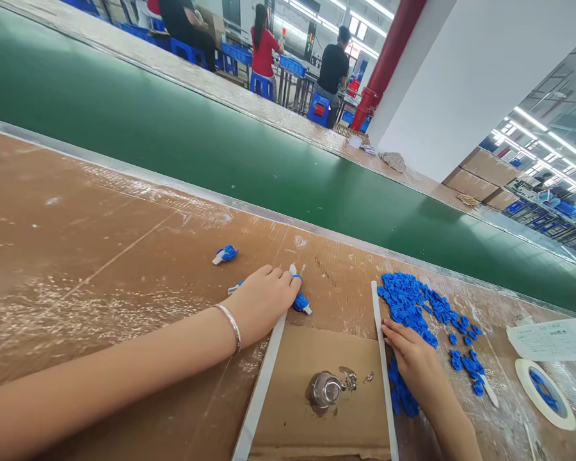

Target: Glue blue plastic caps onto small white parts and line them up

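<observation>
My left hand (264,298) rests on the brown cardboard-covered table (100,256), fingers curled over small blue-and-white plastic parts; one such part (301,303) lies at my fingertips. Whether the hand grips a part I cannot tell for sure. Another blue-and-white part (225,254) lies alone a little farther left. My right hand (413,358) lies flat on the near edge of a pile of small blue plastic pieces (413,301), fingers touching them. Between my hands sits a cardboard panel (317,358) with white strips along its sides and a small metal fixture (326,388) in its middle.
A green conveyor belt (221,147) runs along the far side of the table. At the right lie a roll of tape (544,392) and a paper sheet (552,338). Cardboard boxes (484,176) stand beyond the belt. Other people sit at benches on blue stools far back.
</observation>
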The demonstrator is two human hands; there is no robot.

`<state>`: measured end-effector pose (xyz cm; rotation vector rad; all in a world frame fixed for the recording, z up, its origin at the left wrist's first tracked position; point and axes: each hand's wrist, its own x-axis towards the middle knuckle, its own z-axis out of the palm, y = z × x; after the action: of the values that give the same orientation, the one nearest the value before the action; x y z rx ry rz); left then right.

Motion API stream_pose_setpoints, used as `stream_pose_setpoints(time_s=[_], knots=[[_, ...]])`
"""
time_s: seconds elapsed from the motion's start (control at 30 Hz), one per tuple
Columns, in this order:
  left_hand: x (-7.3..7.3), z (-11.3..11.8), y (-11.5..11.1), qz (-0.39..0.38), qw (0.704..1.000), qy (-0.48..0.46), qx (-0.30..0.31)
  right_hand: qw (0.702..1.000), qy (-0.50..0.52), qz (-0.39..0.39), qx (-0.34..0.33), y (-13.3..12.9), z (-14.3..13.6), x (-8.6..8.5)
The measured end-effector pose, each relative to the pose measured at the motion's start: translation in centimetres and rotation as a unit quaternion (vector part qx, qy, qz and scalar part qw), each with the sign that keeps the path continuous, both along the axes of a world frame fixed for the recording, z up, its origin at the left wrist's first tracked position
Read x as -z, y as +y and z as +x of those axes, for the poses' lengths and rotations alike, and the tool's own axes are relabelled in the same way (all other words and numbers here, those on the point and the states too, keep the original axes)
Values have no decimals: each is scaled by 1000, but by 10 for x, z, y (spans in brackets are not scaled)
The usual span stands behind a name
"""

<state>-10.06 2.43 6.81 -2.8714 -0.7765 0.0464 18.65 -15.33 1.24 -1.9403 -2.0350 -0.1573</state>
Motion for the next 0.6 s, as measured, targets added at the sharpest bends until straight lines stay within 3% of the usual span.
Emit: stream_pose_setpoints(time_s=[0.17,0.33,0.47,0.6], knots=[[-4,2,-3,-1,1000,8,12,999,-35,3,-22,-1,-4,-14],[-12,0,-5,-43,999,30,11,990,54,76,-104,-15,-49,-34],[-18,-4,-6,-56,998,14,16,970,132,91,-185,-23,-88,-30],[-22,-5,-11,-67,996,-33,52,968,161,86,-170,-21,-103,-19]])
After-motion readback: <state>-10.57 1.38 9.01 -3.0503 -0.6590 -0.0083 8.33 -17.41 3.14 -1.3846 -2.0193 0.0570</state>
